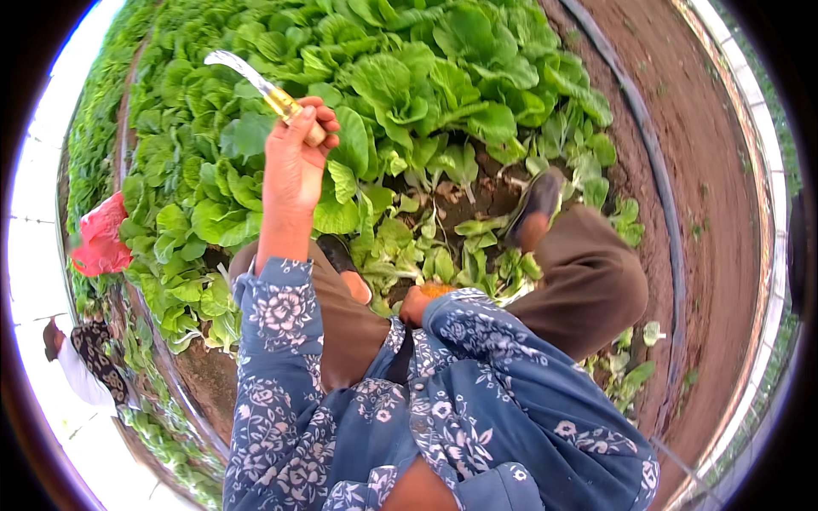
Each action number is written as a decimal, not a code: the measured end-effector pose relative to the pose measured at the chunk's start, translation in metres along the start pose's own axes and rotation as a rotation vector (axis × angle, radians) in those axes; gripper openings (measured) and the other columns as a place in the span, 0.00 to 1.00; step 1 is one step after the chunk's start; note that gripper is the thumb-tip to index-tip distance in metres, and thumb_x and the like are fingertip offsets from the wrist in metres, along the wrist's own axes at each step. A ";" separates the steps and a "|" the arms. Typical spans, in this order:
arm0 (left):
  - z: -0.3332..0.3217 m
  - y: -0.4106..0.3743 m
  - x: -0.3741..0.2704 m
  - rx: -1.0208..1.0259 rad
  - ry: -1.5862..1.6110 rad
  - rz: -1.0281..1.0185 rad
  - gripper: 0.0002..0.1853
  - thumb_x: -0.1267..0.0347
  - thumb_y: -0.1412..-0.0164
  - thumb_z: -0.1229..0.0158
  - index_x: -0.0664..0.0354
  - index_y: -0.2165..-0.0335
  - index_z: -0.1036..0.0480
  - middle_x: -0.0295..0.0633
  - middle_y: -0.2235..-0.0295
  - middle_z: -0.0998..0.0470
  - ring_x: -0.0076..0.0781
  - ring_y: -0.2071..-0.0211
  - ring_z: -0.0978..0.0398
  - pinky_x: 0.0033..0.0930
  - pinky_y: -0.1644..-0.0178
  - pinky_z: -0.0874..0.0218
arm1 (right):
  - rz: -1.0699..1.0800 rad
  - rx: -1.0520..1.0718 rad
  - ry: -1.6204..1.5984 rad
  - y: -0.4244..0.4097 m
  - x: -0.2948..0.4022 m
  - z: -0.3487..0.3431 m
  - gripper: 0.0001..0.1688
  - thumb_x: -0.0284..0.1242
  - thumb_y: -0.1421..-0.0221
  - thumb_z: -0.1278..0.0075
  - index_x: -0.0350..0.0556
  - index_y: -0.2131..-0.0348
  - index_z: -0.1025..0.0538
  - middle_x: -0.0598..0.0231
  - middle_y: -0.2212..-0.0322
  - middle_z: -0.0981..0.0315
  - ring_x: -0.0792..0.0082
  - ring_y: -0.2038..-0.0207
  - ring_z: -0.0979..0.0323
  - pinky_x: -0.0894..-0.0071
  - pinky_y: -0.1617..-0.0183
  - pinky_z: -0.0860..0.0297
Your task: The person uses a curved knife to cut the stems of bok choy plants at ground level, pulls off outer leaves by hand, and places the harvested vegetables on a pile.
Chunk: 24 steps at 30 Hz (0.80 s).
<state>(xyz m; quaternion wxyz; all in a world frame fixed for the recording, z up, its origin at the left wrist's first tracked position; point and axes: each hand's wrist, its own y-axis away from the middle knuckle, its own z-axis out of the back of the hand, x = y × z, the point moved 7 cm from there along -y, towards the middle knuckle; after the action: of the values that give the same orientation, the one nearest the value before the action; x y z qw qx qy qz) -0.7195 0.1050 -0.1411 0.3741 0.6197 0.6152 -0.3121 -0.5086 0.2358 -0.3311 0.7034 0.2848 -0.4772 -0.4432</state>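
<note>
My left hand [299, 137] is raised over the leafy plants with its palm side towards me. It grips a small curved-blade knife [278, 97] by the handle, and the pale, shiny blade points to the upper left. Low between my knees is my right hand [414, 305], partly covered by its own sleeve cuff. An orange-yellow item [437, 290] shows beside it; whether the fingers hold it is hidden. Just beyond that hand, loose leaves [441, 265] lie on the soil between my shoes. Broad-leaved green vegetables [396, 89], like lettuce or mustard greens, stand densely ahead.
A red plastic bag [102, 235] lies among the plants at left. Another person [89, 367] is at the lower left. A dark irrigation hose [658, 153] runs along the bare soil [709, 191] on the right. My dark shoes [540, 198] are among the leaves.
</note>
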 end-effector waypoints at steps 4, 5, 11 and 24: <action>-0.004 0.007 0.027 0.038 0.151 0.175 0.13 0.71 0.39 0.46 0.65 0.56 0.32 0.40 0.67 0.26 0.30 0.67 0.29 0.29 0.64 0.36 | 0.196 0.075 0.087 -0.068 -0.008 -0.064 0.10 0.33 0.58 0.45 0.53 0.71 0.19 0.57 0.73 0.25 0.55 0.65 0.26 0.60 0.63 0.29; -0.003 0.016 0.024 0.001 0.197 0.214 0.13 0.71 0.39 0.47 0.65 0.56 0.33 0.40 0.67 0.27 0.31 0.67 0.30 0.28 0.65 0.36 | 0.231 0.114 0.094 -0.080 -0.005 -0.078 0.11 0.33 0.58 0.45 0.53 0.71 0.20 0.57 0.73 0.25 0.55 0.65 0.26 0.60 0.63 0.29; -0.001 0.014 0.010 -0.131 0.265 0.276 0.14 0.71 0.37 0.46 0.60 0.59 0.43 0.33 0.74 0.38 0.22 0.77 0.40 0.28 0.73 0.46 | 0.422 0.405 0.043 -0.113 -0.008 -0.146 0.14 0.35 0.59 0.44 0.51 0.68 0.20 0.57 0.72 0.26 0.56 0.65 0.26 0.61 0.63 0.30; -0.002 0.002 0.061 -0.642 0.211 0.350 0.15 0.64 0.38 0.43 0.60 0.63 0.40 0.37 0.77 0.31 0.27 0.83 0.34 0.28 0.78 0.39 | 0.302 0.967 -0.109 0.039 -0.237 -0.047 0.35 0.38 0.63 0.39 0.44 0.54 0.29 0.51 0.67 0.27 0.52 0.63 0.29 0.60 0.61 0.32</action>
<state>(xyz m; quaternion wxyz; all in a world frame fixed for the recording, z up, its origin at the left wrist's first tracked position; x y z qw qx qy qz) -0.7143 0.1396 -0.1917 0.5316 0.5955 0.6015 0.0306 -0.4876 0.4644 -0.4161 0.5214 0.4821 -0.6996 -0.0795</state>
